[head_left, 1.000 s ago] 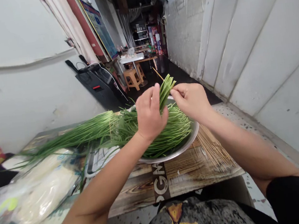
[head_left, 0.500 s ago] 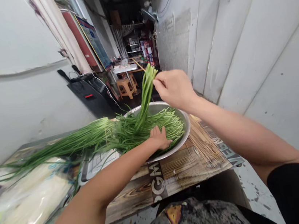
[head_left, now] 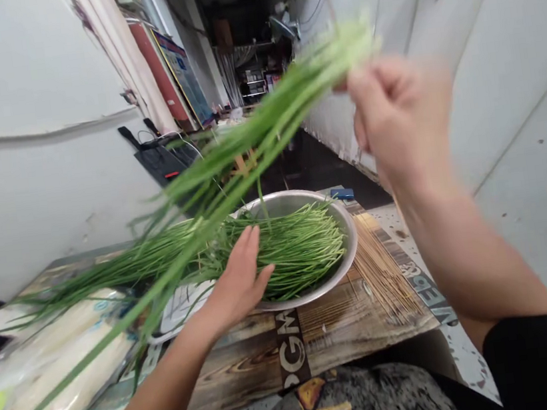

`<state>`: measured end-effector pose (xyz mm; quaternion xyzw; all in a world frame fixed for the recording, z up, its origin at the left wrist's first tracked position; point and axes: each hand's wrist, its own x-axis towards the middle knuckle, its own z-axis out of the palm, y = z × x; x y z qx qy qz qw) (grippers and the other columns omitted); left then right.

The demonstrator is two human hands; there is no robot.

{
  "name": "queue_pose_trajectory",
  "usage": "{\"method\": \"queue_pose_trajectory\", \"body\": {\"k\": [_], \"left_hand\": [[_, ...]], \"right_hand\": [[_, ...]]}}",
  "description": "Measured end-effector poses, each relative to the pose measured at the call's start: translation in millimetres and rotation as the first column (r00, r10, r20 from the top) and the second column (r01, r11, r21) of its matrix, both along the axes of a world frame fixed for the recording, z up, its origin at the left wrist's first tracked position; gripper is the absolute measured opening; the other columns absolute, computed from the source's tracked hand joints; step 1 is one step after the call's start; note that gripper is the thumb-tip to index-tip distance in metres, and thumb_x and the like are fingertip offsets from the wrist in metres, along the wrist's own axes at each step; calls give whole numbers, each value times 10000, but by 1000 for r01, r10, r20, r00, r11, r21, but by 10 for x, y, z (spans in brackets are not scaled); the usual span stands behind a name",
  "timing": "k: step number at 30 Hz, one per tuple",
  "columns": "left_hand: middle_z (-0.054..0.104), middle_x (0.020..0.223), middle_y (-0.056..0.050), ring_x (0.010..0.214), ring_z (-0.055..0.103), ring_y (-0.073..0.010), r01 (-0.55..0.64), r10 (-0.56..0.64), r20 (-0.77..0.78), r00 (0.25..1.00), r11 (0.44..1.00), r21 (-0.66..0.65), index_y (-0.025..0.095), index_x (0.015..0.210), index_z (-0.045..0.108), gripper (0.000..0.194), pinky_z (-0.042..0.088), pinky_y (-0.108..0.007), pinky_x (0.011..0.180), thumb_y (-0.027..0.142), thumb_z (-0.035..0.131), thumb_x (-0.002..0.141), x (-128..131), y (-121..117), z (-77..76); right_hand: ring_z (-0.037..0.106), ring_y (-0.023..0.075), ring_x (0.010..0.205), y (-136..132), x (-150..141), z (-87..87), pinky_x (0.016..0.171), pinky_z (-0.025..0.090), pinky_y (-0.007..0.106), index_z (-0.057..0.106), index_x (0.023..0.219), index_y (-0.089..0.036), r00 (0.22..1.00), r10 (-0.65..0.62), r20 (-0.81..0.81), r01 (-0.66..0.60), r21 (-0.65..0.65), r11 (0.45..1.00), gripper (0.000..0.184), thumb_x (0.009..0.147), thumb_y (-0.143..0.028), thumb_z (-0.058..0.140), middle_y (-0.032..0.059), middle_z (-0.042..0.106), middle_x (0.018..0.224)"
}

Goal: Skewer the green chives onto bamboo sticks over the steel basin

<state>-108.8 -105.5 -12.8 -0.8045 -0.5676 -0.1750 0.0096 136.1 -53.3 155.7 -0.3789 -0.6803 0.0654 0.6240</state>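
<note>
Raised at the upper right, my right hand (head_left: pixel 403 114) is closed on the pale stem ends of a bunch of garlic chives (head_left: pixel 272 114). Its long green leaves trail down to the left, blurred by motion. A thin stick shows above the stem ends, partly blurred. My left hand (head_left: pixel 240 276) has its fingers stretched out at the left side of a metal bowl (head_left: pixel 351 235), holding nothing. More chives (head_left: pixel 299 248) lie in the bowl, stem ends to the right. Whether the left fingers touch them I cannot tell.
Thin wooden skewers (head_left: pixel 383 271) lie right of the bowl on the wood-patterned table (head_left: pixel 234 365). A chive pile (head_left: pixel 111 270) stretches left, near a white tray (head_left: pixel 180 304) and clear plastic packages (head_left: pixel 67 366). A blue object (head_left: pixel 342 194) sits behind the bowl.
My right hand has lifted the bunch up and to the right, out of the bowl, and its leaves now swing left. My left hand has drawn back leftward off the chives in the bowl.
</note>
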Motion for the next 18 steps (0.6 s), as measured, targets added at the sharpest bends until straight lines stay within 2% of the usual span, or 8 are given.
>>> {"method": "queue_pose_trajectory", "body": {"k": [2,5,7,9,11,12,15,18], "left_hand": [[263,1492,-72,1336,335,-248,106,-112,-45,993,987,-122,260,1473,83,687,379,-413,1047,371,411,879,-328,-253,173],[464,1359,107,1146,562,-173,333,-423,-87,902,809,-485,519,1368,235,580,511,-328,908,339,450,860,-689,-539,527],[490,1314,155,1034,631,-190,351,-421,-71,904,827,-438,588,1319,239,600,552,-358,814,357,483,822,-744,-628,725],[482,1319,162,1047,624,-221,302,-340,-87,936,907,-294,597,1313,230,625,537,-413,847,380,511,799,-604,-651,793],[490,1335,114,1135,569,-220,215,-229,-85,970,965,-149,520,1375,181,661,490,-413,942,351,505,825,-303,-632,700],[473,1364,65,1178,535,-214,231,-239,-75,968,967,-107,446,1416,161,664,464,-397,982,336,484,847,-122,-612,605],[417,1418,-32,1279,428,-202,372,-400,-99,911,901,-224,295,1465,114,655,329,-421,1091,370,420,891,344,-510,260],[561,1292,-67,1265,443,-194,367,-422,-120,899,873,-320,250,1435,255,505,153,-505,1131,312,311,937,447,-348,64]], "right_hand": [[415,94,497,125,107,-607,541,350,247,422,512,-193,998,-42,52,49,-137,989,389,878,-325,421,-39,391,491],[388,98,472,255,184,-1508,497,284,240,410,492,-188,973,-30,229,114,-362,925,376,850,-303,432,-42,387,456],[433,115,517,278,197,-1899,533,293,246,468,533,-183,921,-65,385,229,-397,889,343,852,-300,421,-26,453,493],[489,138,616,279,202,-2075,632,335,262,535,605,-183,868,-121,481,300,-317,900,317,866,-298,398,8,553,597],[520,156,698,297,215,-2107,787,336,301,553,603,-181,823,-122,555,311,-261,914,322,865,-274,391,34,599,650],[528,158,711,316,227,-2101,852,311,324,549,581,-179,807,-104,581,308,-265,914,331,860,-257,388,39,608,646],[535,147,680,381,279,-2091,950,231,372,529,541,-175,790,-45,611,317,-345,884,339,841,-215,377,31,621,626],[547,140,691,397,336,-2116,986,178,396,517,544,-173,795,13,606,287,-396,873,308,819,-183,378,19,643,669]]}}
